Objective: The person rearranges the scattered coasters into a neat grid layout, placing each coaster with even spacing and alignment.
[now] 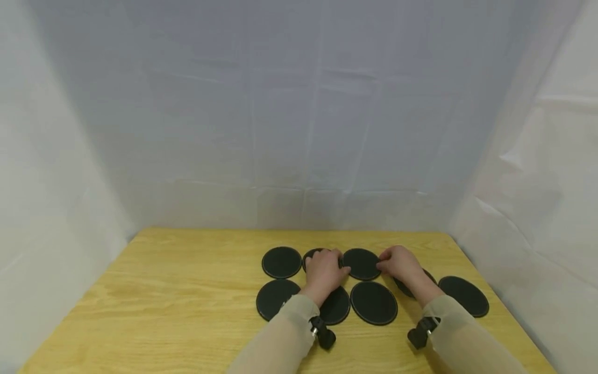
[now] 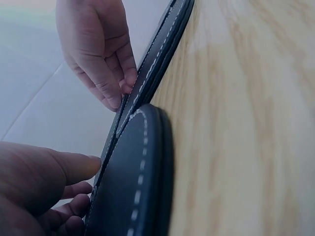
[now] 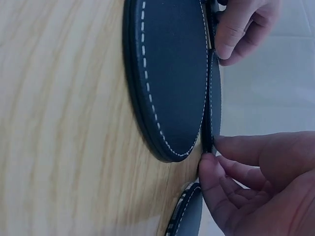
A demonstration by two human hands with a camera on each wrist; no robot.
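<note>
Around the two hands, largest first, hang pale grey-white sheets (image 1: 303, 104) that wall in the back and both sides, and beneath them lies a light wooden table (image 1: 177, 306) with visible grain. On that table, spread to either side of the hands and toward the person, lie round black mats in two rows; the head view shows one at the far left (image 1: 282, 262), two in the near row left of the hands, one large mat (image 1: 374, 303) just nearer than the gap between the hands, and one at the far right (image 1: 463, 295). Between the hands sits the middle back mat (image 1: 361, 264). The left hand (image 1: 324, 270) rests over another mat beside it, its fingertips at that middle mat's left edge, while the right hand (image 1: 401, 262) pinches its right edge. Only the wrist views show the white stitching round each mat's rim: the right wrist view has thumb and fingers (image 3: 231, 162) pressed together on the thin edge (image 3: 212, 108), and the left wrist view shows the left hand's fingers (image 2: 74, 167) loosely bent beside a mat's edge. No writing can be read anywhere.
</note>
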